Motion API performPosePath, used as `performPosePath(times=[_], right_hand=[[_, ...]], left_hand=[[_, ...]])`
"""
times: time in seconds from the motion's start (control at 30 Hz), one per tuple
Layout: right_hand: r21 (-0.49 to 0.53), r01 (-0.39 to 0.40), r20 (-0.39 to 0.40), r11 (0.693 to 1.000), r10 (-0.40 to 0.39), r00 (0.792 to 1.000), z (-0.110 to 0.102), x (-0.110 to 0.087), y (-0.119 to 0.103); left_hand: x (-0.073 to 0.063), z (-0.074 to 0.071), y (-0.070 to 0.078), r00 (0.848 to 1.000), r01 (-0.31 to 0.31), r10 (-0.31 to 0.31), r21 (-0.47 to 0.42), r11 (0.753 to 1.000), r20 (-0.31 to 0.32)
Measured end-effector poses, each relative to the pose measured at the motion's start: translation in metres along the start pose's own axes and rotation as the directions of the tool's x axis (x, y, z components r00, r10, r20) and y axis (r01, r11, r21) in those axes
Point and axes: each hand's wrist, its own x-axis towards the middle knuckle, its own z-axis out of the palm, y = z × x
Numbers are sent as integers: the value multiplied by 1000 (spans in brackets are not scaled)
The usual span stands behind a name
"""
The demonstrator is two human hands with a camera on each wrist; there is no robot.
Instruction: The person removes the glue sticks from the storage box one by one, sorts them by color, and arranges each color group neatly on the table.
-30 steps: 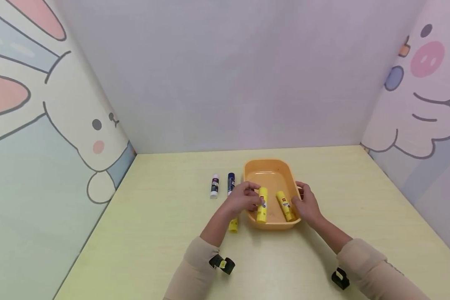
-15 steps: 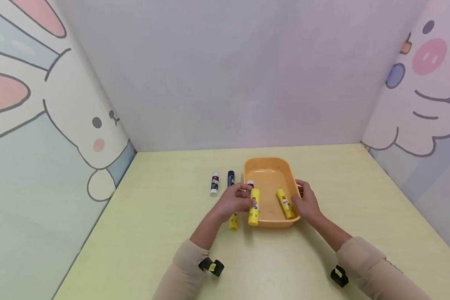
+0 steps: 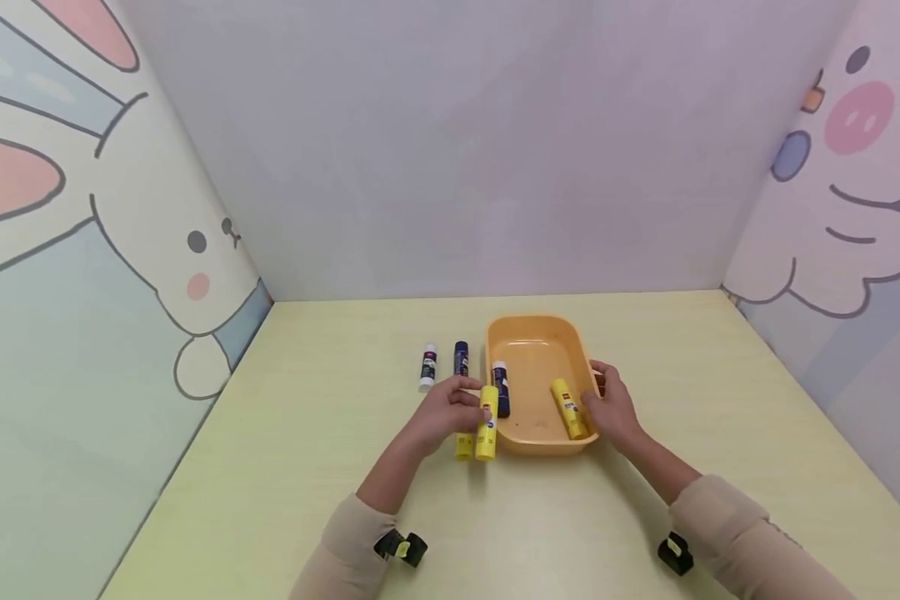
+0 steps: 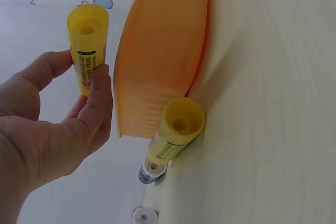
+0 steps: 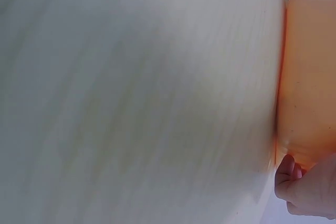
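Note:
My left hand pinches a yellow glue stick between thumb and fingers, raised just left of the orange tray. In the left wrist view that glue stick is upright beside the tray's wall. My right hand grips the tray's right rim, thumb on the inside and fingers outside. Inside the tray lie a navy glue stick with a white end along the left wall and another yellow glue stick on the right.
Left of the tray, a white-and-navy glue stick and a navy glue stick lie on the table. Another yellow glue stick lies nearer, partly behind my left hand. Walls with cartoon animals enclose the table's back and sides.
My left hand has moved left with the yellow glue stick, from over the tray to beyond its left rim. The navy glue stick in the tray has come into view. My right hand stays on the rim.

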Motion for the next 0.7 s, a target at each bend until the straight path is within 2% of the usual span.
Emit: performPosePath(times=[0.2, 0.43, 0.7], right_hand=[[-2, 15, -8, 1000, -15, 1000, -3, 0, 0], [-3, 21, -2, 1000, -21, 1000, 0, 0, 0], [-7, 11, 2, 1000, -11, 1000, 0, 1, -2]], left_hand=[[-5, -10, -8, 1000, 9, -9, 3, 1000, -1], [-13, -27, -14, 1000, -11, 11, 8, 1000, -10], [-18, -46, -24, 998, 37, -35, 38, 999, -45]])
